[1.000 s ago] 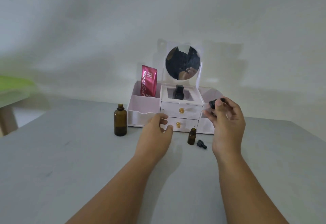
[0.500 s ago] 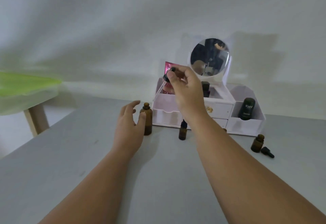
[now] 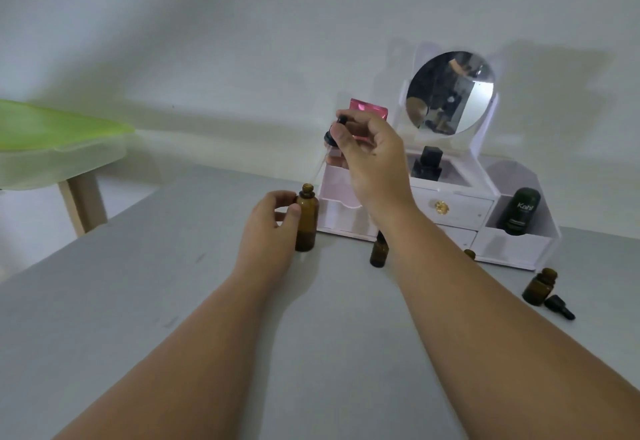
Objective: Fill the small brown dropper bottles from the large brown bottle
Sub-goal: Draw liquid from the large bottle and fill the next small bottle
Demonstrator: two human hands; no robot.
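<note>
The large brown bottle (image 3: 307,221) stands uncapped on the grey table (image 3: 156,301), and my left hand (image 3: 270,228) grips its side. My right hand (image 3: 370,159) holds a black-capped dropper (image 3: 333,134) above and right of it, the glass tube slanting down toward the bottle's mouth. One small brown bottle (image 3: 378,252) stands behind my right wrist. Another small bottle (image 3: 540,286) stands open at the far right with its black dropper cap (image 3: 558,306) lying beside it. A third small bottle (image 3: 470,254) barely shows behind my right forearm.
A white vanity organizer (image 3: 519,242) with a round mirror (image 3: 449,92), drawers, a pink tube (image 3: 369,117), a black bottle (image 3: 427,162) and a dark Kahf container (image 3: 518,211) stands at the back. A green-topped table (image 3: 52,134) is at the left.
My left hand moved from beside the large bottle to gripping it. My right hand carried the dropper from the organizer's right side to above the large bottle. The view shifted left.
</note>
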